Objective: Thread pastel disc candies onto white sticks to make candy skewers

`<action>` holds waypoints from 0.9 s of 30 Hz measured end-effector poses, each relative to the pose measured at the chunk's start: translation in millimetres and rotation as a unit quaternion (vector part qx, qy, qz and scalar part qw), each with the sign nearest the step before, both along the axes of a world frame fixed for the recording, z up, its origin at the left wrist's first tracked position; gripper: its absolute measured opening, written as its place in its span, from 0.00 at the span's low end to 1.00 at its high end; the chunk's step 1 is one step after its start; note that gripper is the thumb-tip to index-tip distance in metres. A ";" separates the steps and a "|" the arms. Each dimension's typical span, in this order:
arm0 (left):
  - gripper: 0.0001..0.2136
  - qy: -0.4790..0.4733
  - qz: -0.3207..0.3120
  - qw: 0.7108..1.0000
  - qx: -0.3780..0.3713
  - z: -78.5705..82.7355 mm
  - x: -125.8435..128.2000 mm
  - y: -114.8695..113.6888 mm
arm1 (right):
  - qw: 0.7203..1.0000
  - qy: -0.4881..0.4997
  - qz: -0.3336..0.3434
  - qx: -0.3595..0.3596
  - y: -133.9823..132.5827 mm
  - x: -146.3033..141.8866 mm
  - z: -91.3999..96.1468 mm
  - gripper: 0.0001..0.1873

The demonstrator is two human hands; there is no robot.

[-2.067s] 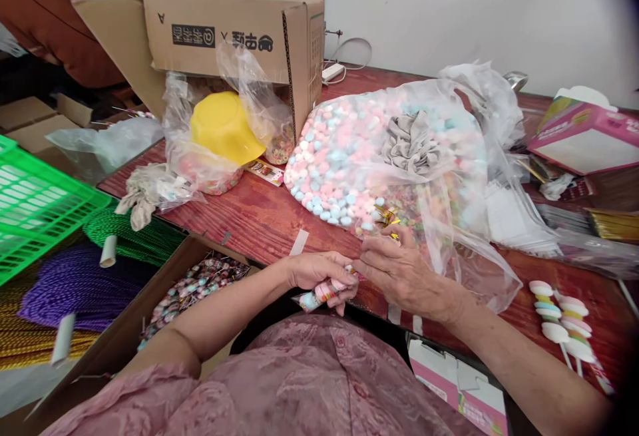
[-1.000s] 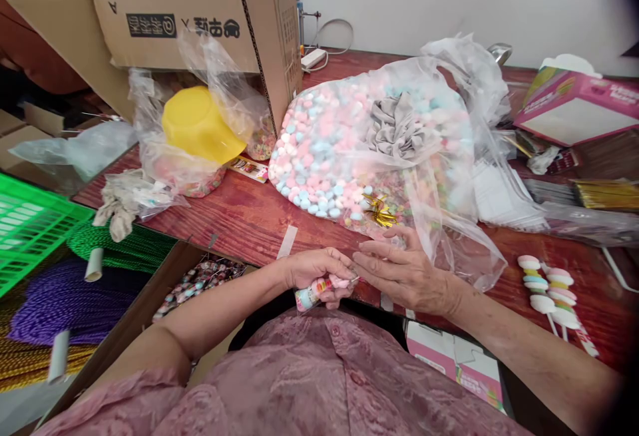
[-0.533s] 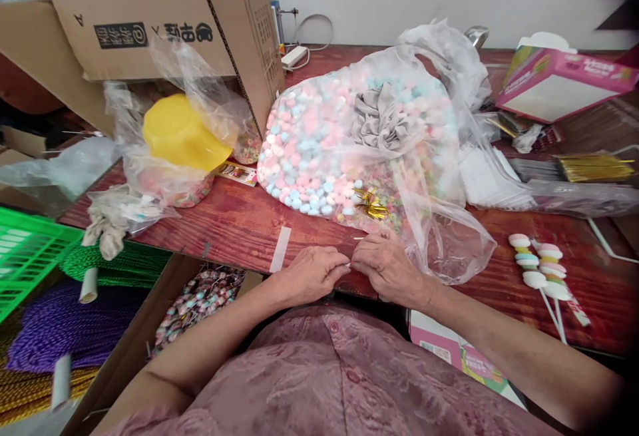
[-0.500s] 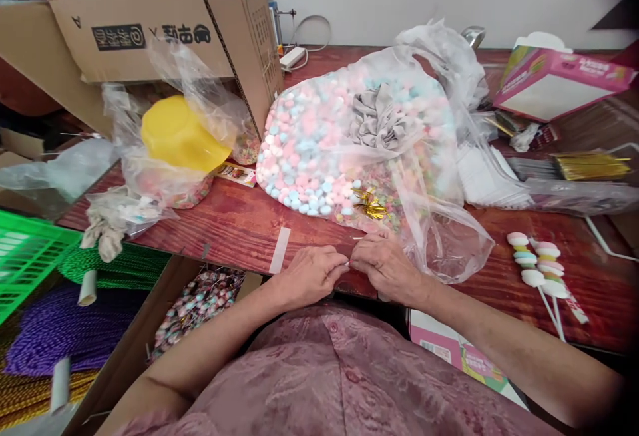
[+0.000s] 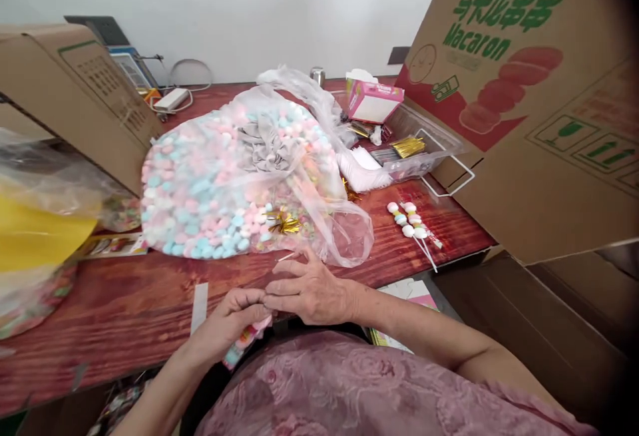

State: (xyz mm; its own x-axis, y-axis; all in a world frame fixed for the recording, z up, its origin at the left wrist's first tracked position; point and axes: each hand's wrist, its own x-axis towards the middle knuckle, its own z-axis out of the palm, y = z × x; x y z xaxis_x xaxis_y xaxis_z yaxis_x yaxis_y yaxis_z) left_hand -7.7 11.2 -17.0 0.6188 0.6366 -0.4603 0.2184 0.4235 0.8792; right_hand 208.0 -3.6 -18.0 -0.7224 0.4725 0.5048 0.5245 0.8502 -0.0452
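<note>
Just in front of my body, my left hand (image 5: 232, 319) is closed around a colourful wrapped candy skewer (image 5: 244, 337), whose pink, yellow and blue pieces hang below the fingers. My right hand (image 5: 312, 293) meets it at the skewer's upper end, thumb and finger pinched together; what they pinch is hidden. A thin white stick (image 5: 287, 257) shows by the right fingertips; I cannot tell whether it is held or lying. Behind the hands lies a big clear bag (image 5: 200, 190) of pink, white and blue marshmallows, with gold twist ties (image 5: 284, 221) on it.
Two marshmallow skewers (image 5: 412, 219) lie on the red wooden table (image 5: 150, 303) at right. Beyond them are a clear plastic tray (image 5: 429, 156) and a large cardboard box (image 5: 489, 176). Another carton (image 5: 94, 96) and a yellow scoop-like thing (image 5: 40, 229) stand left. Grey gloves (image 5: 267, 146) rest on the bag.
My view has swung to the right, bringing the large macaron box into sight. A wrapped candy skewer now shows under my left hand, and my right fingers have spread more.
</note>
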 end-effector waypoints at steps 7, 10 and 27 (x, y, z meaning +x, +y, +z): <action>0.20 0.000 0.010 1.000 -0.021 0.6 16.9 -5.7 | 1.000 -0.028 -0.014 0.002 -6.0 13.3 -2.3 0.10; 0.18 0.049 -0.012 0.990 0.135 7.4 26.4 -6.4 | 0.994 -0.046 -0.074 -0.067 -11.1 9.8 -9.1 0.07; 0.20 -0.014 0.401 0.915 -0.034 12.7 31.1 5.6 | 0.835 0.103 -0.506 -0.191 26.4 166.1 -20.1 0.06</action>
